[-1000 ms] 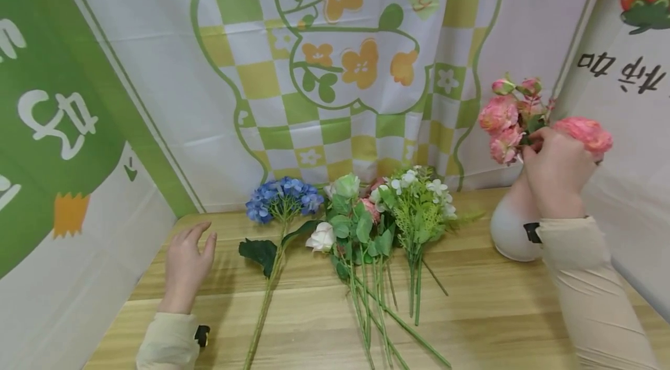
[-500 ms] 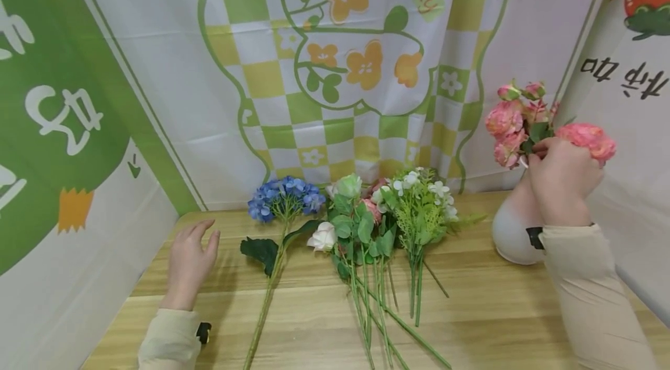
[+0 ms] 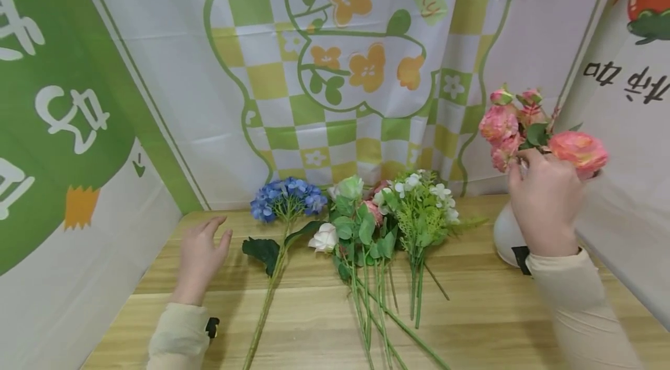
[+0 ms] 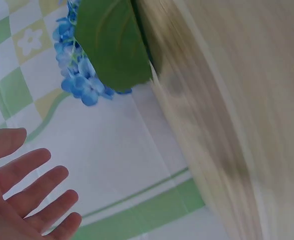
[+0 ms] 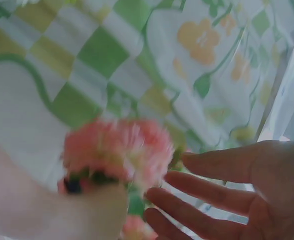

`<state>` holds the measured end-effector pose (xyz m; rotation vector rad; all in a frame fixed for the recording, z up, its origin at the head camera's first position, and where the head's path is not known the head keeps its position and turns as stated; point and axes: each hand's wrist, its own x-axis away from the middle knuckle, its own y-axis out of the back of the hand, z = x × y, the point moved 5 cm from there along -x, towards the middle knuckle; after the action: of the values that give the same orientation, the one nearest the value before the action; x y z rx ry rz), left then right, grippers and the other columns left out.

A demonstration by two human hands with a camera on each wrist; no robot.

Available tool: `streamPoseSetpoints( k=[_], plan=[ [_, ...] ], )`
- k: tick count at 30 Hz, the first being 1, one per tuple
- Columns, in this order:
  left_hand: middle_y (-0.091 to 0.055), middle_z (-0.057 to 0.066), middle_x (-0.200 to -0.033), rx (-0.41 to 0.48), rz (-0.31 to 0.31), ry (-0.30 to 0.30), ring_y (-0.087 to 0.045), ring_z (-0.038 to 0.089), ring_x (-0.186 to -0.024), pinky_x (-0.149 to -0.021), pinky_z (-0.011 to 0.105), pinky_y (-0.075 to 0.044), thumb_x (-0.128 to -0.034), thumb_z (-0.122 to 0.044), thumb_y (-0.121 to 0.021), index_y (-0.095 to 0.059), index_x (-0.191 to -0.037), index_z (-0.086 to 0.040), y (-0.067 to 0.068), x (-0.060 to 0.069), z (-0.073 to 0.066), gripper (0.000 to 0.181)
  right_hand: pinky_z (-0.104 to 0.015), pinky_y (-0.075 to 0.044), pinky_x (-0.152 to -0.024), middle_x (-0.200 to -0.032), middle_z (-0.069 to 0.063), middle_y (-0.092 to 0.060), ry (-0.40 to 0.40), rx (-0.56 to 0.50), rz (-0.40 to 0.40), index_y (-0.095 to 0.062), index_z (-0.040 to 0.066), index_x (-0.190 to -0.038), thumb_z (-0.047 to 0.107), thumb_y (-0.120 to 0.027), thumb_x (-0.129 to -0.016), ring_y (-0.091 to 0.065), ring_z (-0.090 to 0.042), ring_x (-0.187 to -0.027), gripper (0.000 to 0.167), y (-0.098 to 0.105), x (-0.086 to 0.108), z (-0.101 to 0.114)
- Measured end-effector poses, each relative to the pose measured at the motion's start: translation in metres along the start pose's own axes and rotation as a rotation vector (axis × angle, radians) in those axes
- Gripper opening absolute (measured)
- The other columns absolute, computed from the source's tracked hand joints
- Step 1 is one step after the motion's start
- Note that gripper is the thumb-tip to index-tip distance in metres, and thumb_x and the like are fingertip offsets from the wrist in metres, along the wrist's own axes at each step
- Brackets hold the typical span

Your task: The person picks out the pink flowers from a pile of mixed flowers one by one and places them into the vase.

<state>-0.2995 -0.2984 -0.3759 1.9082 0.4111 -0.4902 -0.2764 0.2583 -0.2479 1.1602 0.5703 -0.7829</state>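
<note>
On the right, pink peony-like flowers [image 3: 499, 124] stand in a white-and-pink vase [image 3: 506, 236]. My right hand [image 3: 549, 198] is in front of the vase neck and hides most of it. In the right wrist view, the fingers [image 5: 212, 200] are nearly straight beside the blurred blooms [image 5: 119, 150], with nothing seen between thumb and fingers. My left hand [image 3: 201, 256] is relaxed above the table's left side, holding nothing. Nearest to it lies a blue hydrangea stem [image 3: 288, 198], whose bloom and leaf [image 4: 114, 45] show in the left wrist view.
Mid-table lie a white rose [image 3: 323, 237] and green-leaved stems [image 3: 363, 230], crossing towards the front. Beside them is a bunch of white-flowered greenery [image 3: 419, 213]. A printed curtain [image 3: 366, 131] hangs behind the wooden table [image 3: 309, 323], and cloth walls flank both sides.
My right hand has come down and slightly left, off the flower stems, covering more of the vase. The large pink bloom shows more fully. My left hand has barely moved.
</note>
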Motion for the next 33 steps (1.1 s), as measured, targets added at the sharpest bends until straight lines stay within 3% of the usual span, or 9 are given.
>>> streamPoseSetpoints(
  k=[2, 5, 9, 13, 19, 33],
  plan=[
    [-0.055, 0.028, -0.126, 0.002, 0.003, -0.006, -0.048, 0.049, -0.114, -0.099, 0.062, -0.034, -0.0923, -0.017, -0.059, -0.056, -0.126, 0.002, -0.002, -0.002, -0.005, 0.039, -0.066, -0.038, -0.086, -0.089, -0.028, -0.066, 0.055, -0.029, -0.061, -0.069, 0.003, -0.103, 0.020, -0.062, -0.088, -0.057, -0.051, -0.080, 0.023, -0.001, 0.007, 0.011],
    [-0.055, 0.027, -0.127, 0.017, -0.002, -0.022, -0.048, 0.048, -0.115, -0.100, 0.061, -0.033, -0.0921, -0.018, -0.059, -0.056, -0.127, 0.001, -0.006, -0.006, -0.014, 0.040, -0.063, -0.039, -0.091, -0.093, -0.027, -0.067, 0.102, -0.072, -0.095, -0.069, 0.003, -0.104, 0.021, -0.065, -0.088, -0.057, -0.048, -0.083, 0.025, -0.008, 0.017, 0.023],
    [-0.056, 0.025, -0.127, 0.033, -0.005, -0.034, -0.048, 0.047, -0.115, -0.098, 0.061, -0.034, -0.0921, -0.019, -0.059, -0.057, -0.127, 0.001, -0.011, -0.010, -0.024, 0.040, -0.057, -0.045, -0.076, -0.098, -0.028, -0.065, 0.111, -0.154, -0.086, -0.066, -0.003, -0.105, 0.020, -0.066, -0.089, -0.055, -0.048, -0.085, 0.028, -0.021, 0.024, 0.029],
    [-0.056, 0.025, -0.128, 0.036, 0.016, -0.036, -0.048, 0.047, -0.115, -0.096, 0.061, -0.036, -0.0920, -0.019, -0.058, -0.058, -0.126, -0.001, -0.017, -0.012, -0.033, 0.039, -0.056, -0.047, -0.073, -0.095, -0.030, -0.065, 0.113, -0.193, -0.061, -0.066, -0.007, -0.103, 0.020, -0.065, -0.089, -0.058, -0.049, -0.081, 0.030, -0.034, 0.031, 0.033],
    [-0.056, 0.023, -0.128, 0.050, 0.042, -0.067, -0.049, 0.045, -0.115, -0.097, 0.060, -0.037, -0.0923, -0.021, -0.060, -0.058, -0.127, -0.003, -0.028, -0.011, -0.054, 0.039, -0.054, -0.048, -0.059, -0.090, -0.029, -0.066, 0.097, -0.184, 0.024, -0.065, -0.005, -0.107, 0.025, -0.064, -0.090, -0.061, -0.045, -0.068, 0.034, -0.054, 0.040, 0.037],
    [-0.060, 0.017, -0.126, 0.092, 0.020, -0.116, -0.053, 0.039, -0.114, -0.096, 0.057, -0.041, -0.0907, -0.022, -0.064, -0.063, -0.123, -0.009, -0.055, -0.009, -0.103, 0.035, -0.054, -0.049, -0.054, -0.099, -0.022, -0.069, 0.033, -0.150, 0.265, -0.066, 0.003, -0.111, 0.034, -0.056, -0.094, -0.064, -0.044, -0.071, 0.038, -0.091, 0.052, 0.045]
  ],
)
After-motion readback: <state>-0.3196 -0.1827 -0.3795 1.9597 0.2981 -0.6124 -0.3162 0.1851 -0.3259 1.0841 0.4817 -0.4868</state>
